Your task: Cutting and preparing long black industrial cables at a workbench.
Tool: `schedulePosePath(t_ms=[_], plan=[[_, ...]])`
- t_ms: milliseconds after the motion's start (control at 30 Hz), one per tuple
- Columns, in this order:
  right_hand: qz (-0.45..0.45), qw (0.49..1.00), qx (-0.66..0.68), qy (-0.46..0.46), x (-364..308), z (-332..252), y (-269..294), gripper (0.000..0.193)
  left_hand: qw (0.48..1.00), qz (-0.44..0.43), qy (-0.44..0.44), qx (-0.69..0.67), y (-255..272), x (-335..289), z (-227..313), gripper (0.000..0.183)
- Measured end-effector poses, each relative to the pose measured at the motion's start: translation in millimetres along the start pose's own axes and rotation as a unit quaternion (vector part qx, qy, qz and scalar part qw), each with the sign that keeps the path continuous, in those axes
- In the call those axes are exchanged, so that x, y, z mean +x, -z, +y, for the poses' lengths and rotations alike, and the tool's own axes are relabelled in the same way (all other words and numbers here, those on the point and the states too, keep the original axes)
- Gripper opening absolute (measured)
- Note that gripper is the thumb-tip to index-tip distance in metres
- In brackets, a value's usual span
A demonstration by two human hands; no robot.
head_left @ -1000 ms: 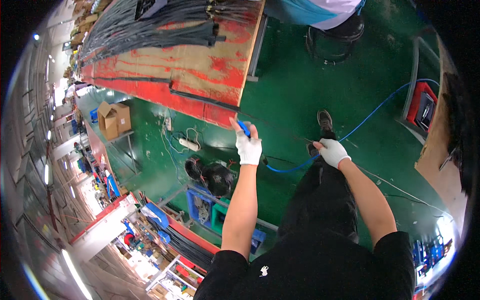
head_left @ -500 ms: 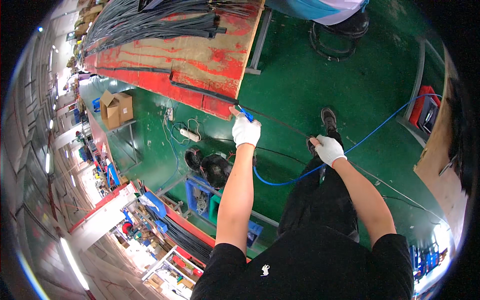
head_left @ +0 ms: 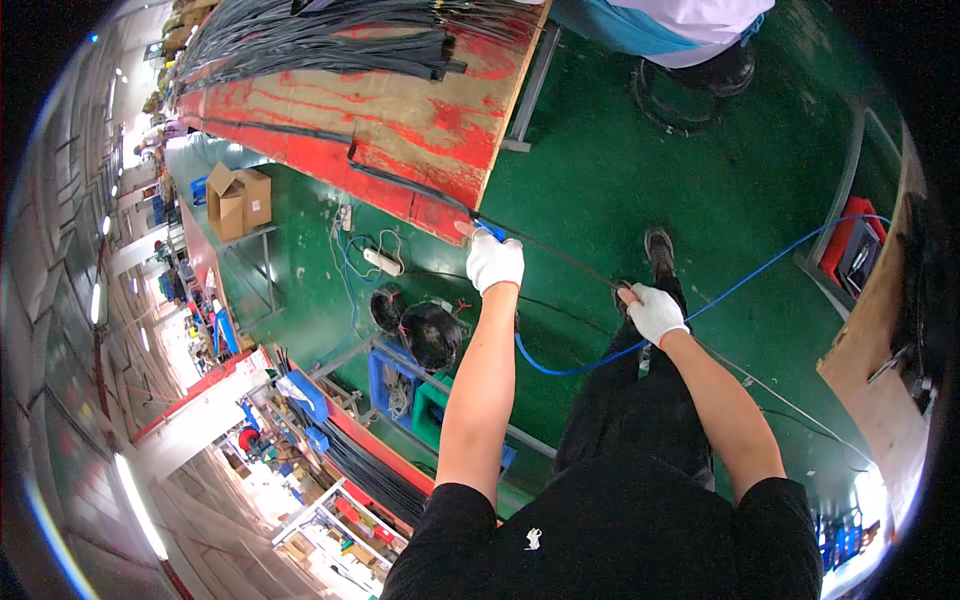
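My gloved left hand point(head_left: 495, 263) is closed around a blue air blow gun point(head_left: 491, 231), mostly hidden by the fingers, at the red table's near corner. From it a blue hose point(head_left: 570, 372) loops down and off to the right. Against the gun's tip lies the end of a long black sleeve point(head_left: 410, 184), stretched along the table edge. A thin dark cable point(head_left: 560, 256) runs taut from that end to my gloved right hand point(head_left: 655, 313), which pinches it in front of my legs. Beyond this hand a thin line point(head_left: 770, 393) trails to the lower right.
Bundles of black sleeves point(head_left: 330, 55) lie on the worn red table point(head_left: 400, 120). Black coils point(head_left: 432, 335) and a white power strip point(head_left: 383, 262) are on the green floor. An open cardboard box point(head_left: 240, 203) stands at left. A person point(head_left: 680, 25) sits at the top, near a metal table leg.
The view has shifted slightly, moving the table and floor things a little in the picture. Both hands keep their holds, and the cable stays stretched between them.
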State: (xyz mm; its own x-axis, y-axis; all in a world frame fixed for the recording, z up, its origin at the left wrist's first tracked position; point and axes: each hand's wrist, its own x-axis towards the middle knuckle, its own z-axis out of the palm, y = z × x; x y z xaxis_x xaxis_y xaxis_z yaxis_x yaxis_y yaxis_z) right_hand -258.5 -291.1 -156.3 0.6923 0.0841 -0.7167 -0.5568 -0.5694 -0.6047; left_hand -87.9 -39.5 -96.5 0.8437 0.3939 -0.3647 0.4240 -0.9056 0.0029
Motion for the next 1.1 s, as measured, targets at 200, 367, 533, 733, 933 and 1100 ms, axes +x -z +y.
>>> schedulePosePath(t_ms=[200, 367, 533, 733, 933, 1100], plan=[[-0.009, 1.0, 0.011, 0.0, 1, -3, 12, 0.045, 1.0, 0.02, -0.007, 0.008, -5, 11, 3, 0.108], [-0.02, 1.0, 0.006, 0.008, -2, -2, 27, 0.047, 0.999, 0.045, -0.02, 0.002, 6, -1, 20, 0.108], [0.0, 0.998, 0.016, 0.069, -1, 0, 24, 0.056, 0.997, 0.075, -0.009, 0.026, 9, -3, 18, 0.098], [0.017, 0.998, -0.02, 0.055, -17, -42, 20, 0.054, 0.995, 0.072, -0.023, 0.058, 60, -7, 2, 0.095], [0.039, 0.998, 0.01, 0.051, -8, 44, 19, 0.06, 0.989, 0.081, -0.069, 0.101, 63, 1, 10, 0.093], [0.03, 0.991, -0.115, -0.065, -87, 241, 26, 0.062, 0.994, 0.065, -0.049, 0.076, 25, -3, 7, 0.089]])
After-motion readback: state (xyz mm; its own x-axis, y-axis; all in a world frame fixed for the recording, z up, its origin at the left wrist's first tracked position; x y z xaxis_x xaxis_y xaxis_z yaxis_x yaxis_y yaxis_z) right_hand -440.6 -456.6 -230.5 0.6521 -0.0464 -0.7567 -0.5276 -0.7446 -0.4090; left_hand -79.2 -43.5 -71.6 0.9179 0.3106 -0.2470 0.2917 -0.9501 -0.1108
